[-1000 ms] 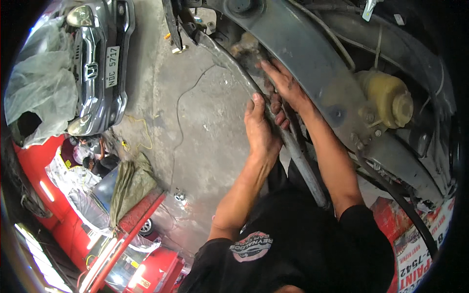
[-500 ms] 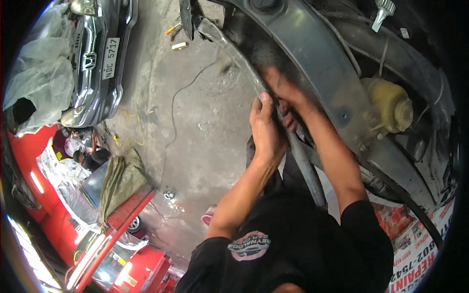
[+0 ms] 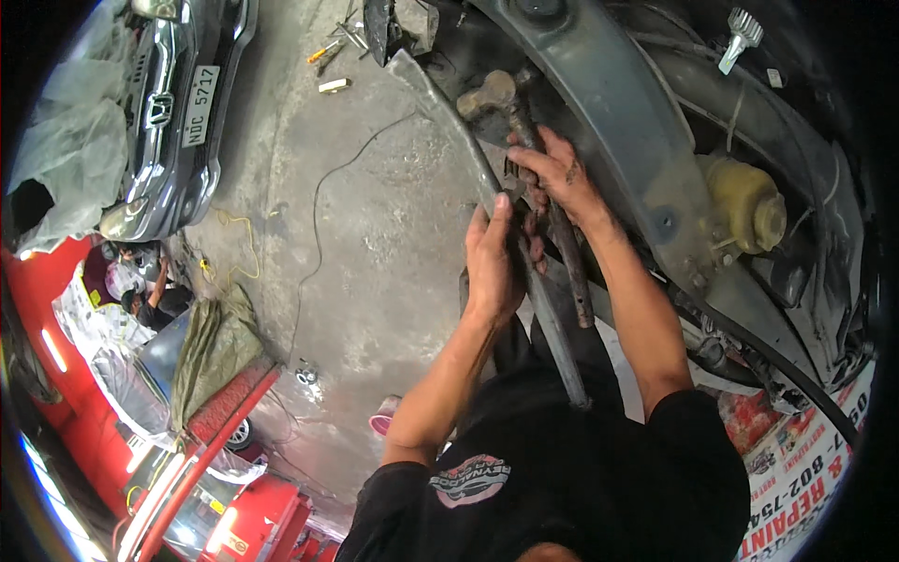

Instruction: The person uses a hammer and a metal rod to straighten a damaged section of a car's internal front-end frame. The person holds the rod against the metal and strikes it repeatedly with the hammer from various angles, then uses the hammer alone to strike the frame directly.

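My left hand (image 3: 492, 258) is closed around a long grey metal bar (image 3: 557, 347), whose flattened upper end reaches toward a dark metal panel edge while its lower end lies against my black shirt. Just right of it, my right hand (image 3: 557, 173) grips a dirty hammer (image 3: 496, 92) by the handle, head upward and handle hanging down beside the bar. Both tools are left of a curved grey metal beam (image 3: 609, 103) on the vehicle, which carries a yellowish plastic reservoir (image 3: 744, 206).
Concrete floor (image 3: 365, 234) below holds scattered tools (image 3: 323, 51), cables and a pink bucket (image 3: 384, 415). A car front (image 3: 178, 122) under plastic sheeting is at left. A co-worker (image 3: 150, 300) crouches by covered parts behind a red rack (image 3: 234, 403). A printed banner (image 3: 796, 487) is at lower right.
The bar has moved slightly left and down, with my left hand on it. The hammer now shows separately beside it, its head clear, as my right hand has shifted slightly.
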`<act>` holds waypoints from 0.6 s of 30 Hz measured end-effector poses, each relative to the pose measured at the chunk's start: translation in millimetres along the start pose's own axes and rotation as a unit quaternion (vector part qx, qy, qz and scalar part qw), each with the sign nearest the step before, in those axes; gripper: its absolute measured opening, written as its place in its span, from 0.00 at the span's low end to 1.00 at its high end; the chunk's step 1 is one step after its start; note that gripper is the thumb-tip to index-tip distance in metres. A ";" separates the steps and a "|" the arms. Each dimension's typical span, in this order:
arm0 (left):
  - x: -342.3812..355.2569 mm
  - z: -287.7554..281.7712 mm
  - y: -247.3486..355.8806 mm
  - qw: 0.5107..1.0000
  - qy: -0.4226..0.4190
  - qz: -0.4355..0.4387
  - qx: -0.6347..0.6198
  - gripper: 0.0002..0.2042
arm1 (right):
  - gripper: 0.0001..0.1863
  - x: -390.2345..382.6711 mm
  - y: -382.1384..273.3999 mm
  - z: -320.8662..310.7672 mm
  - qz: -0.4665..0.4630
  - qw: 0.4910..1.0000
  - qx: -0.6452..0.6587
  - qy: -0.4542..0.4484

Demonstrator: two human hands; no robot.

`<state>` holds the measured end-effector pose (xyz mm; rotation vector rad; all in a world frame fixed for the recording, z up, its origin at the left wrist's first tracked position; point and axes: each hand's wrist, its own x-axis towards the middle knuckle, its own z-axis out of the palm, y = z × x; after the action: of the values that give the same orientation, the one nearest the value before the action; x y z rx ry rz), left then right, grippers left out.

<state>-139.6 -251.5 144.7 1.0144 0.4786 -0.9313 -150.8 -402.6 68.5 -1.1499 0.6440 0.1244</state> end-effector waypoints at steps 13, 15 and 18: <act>22.0 5.4 -0.9 0.997 0.030 -0.002 0.072 0.17 | 0.21 1.5 5.5 -17.3 -0.043 0.993 0.062 0.087; 23.7 4.1 -4.0 0.997 0.039 0.006 0.073 0.17 | 0.21 11.8 6.8 -17.4 -0.079 0.989 0.030 0.124; 24.2 6.9 -8.3 0.996 0.059 0.005 0.069 0.18 | 0.21 9.8 -12.5 -10.0 -0.020 0.990 0.081 0.112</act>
<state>-133.9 -269.6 126.3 1.2013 0.5129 -0.9071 -141.8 -418.9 70.9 -1.0262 0.8150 -0.0915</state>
